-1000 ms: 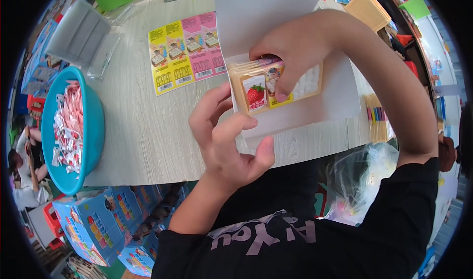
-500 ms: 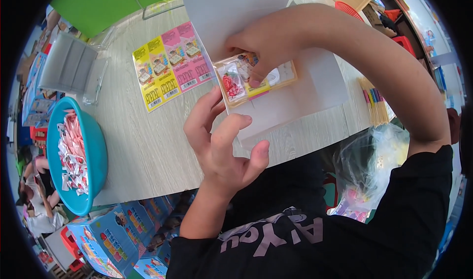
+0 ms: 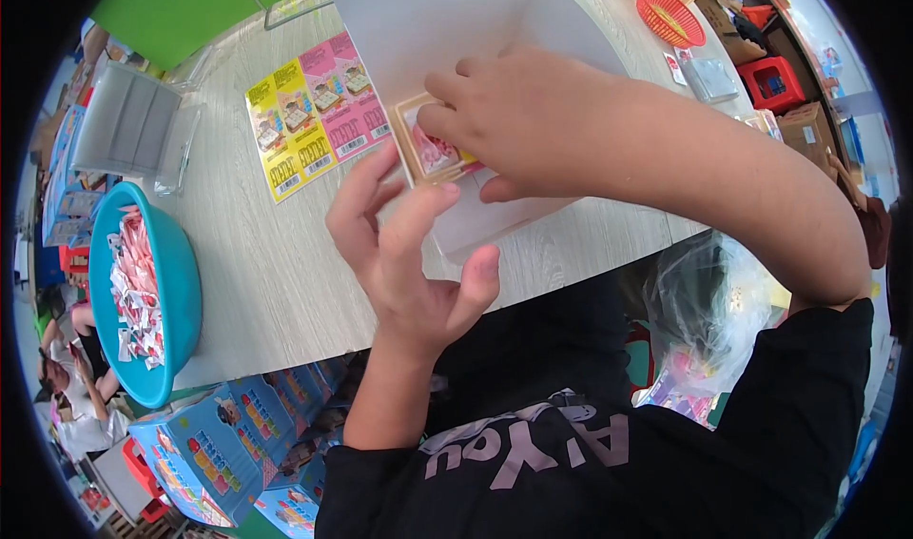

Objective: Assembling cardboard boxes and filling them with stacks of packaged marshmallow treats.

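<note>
A small tan card frame with a pink picture (image 3: pixel 430 147) lies on a white sheet (image 3: pixel 447 25) on the pale wooden table (image 3: pixel 276 282). My right hand (image 3: pixel 533 125) covers most of the frame, fingertips pressing on it. My left hand (image 3: pixel 404 254) is raised just in front of the frame, its fingers spread, fingertips touching the frame's near edge. A clear plastic sleeve (image 3: pixel 495 225) lies under my right hand at the table's front edge.
A yellow and pink printed sheet (image 3: pixel 314 116) lies left of the frame. A teal bowl of small red and white packets (image 3: pixel 143 287) stands at the left edge. Blue boxes (image 3: pixel 223 444) are below the table, a clear tray (image 3: pixel 128 125) far left, a red basket (image 3: pixel 670 11) at the back.
My right hand has slid over the card frame and now covers most of it. The camera has moved closer, so frame and sheets sit lower and larger in view.
</note>
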`<state>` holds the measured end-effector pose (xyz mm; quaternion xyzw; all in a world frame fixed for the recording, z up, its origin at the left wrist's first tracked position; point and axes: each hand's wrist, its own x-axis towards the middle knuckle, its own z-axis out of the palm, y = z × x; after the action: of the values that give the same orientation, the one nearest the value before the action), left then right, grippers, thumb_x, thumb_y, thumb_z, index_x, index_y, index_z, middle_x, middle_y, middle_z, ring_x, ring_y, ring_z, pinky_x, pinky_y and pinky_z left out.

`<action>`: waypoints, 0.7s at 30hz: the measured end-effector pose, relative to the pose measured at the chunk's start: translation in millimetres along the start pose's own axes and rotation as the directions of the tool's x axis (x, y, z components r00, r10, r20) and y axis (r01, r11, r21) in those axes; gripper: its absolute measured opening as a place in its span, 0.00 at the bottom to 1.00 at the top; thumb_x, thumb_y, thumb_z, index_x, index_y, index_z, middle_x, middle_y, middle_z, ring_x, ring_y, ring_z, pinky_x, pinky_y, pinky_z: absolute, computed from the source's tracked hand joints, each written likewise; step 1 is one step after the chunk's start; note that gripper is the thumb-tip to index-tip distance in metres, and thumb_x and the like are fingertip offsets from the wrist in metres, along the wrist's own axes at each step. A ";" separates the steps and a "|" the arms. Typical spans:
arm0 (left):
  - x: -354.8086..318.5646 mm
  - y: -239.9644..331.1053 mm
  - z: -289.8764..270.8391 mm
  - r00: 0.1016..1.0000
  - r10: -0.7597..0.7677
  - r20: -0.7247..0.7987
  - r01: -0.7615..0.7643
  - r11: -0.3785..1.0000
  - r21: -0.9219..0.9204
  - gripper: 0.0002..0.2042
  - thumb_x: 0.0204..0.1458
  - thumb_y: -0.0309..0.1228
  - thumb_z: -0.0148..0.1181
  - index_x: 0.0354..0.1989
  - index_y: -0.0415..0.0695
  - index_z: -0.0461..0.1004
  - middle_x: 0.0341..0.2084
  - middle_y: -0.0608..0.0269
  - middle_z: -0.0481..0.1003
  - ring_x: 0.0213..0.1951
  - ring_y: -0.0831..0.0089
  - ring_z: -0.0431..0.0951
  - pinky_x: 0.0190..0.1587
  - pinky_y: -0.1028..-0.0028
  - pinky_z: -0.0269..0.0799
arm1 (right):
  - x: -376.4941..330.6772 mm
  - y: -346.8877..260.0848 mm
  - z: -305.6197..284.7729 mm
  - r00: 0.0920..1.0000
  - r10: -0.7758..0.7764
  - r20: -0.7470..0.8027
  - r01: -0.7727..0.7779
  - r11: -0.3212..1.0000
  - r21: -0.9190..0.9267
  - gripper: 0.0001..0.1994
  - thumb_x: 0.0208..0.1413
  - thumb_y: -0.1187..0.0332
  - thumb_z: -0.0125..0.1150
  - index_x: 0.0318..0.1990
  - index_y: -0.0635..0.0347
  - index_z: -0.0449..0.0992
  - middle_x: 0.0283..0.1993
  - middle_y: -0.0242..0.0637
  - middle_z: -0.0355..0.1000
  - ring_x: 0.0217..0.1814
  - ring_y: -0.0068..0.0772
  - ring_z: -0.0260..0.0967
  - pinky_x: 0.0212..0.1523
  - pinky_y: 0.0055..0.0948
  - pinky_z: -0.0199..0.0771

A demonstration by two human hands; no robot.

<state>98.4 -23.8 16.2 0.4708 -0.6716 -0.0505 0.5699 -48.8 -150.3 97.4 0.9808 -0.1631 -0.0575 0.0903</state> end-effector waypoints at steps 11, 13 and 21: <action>-0.9 -9.6 14.8 0.998 0.052 -0.031 -0.052 0.999 0.005 0.33 0.40 0.24 0.72 0.57 0.48 0.61 0.62 0.39 0.59 0.66 0.45 0.60 0.64 0.55 0.60 | 47.0 -15.4 -6.8 0.882 0.216 0.419 -0.149 0.971 -0.189 0.29 0.37 0.69 0.76 0.52 0.59 0.75 0.49 0.41 0.77 0.50 0.40 0.79 0.43 0.32 0.81; -3.9 -11.0 16.5 0.998 0.047 -0.038 -0.046 0.999 0.014 0.32 0.41 0.24 0.71 0.56 0.48 0.62 0.62 0.38 0.60 0.66 0.46 0.61 0.64 0.54 0.59 | 45.3 -22.1 -17.9 0.884 0.321 0.340 -0.275 0.945 -0.179 0.28 0.37 0.71 0.77 0.51 0.59 0.76 0.48 0.40 0.78 0.51 0.41 0.79 0.43 0.35 0.82; 2.5 -3.5 13.3 0.999 0.054 0.007 -0.054 0.996 0.077 0.34 0.41 0.23 0.70 0.59 0.46 0.61 0.63 0.42 0.59 0.66 0.47 0.60 0.67 0.54 0.55 | 57.7 -25.3 -15.4 0.842 0.318 0.437 -0.215 0.939 -0.269 0.23 0.41 0.66 0.75 0.50 0.54 0.81 0.45 0.35 0.81 0.47 0.40 0.80 0.38 0.47 0.84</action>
<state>89.8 -33.7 11.2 0.4741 -0.6869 -0.0104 0.5507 15.5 -143.4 102.6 0.8892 -0.3085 -0.2990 0.1576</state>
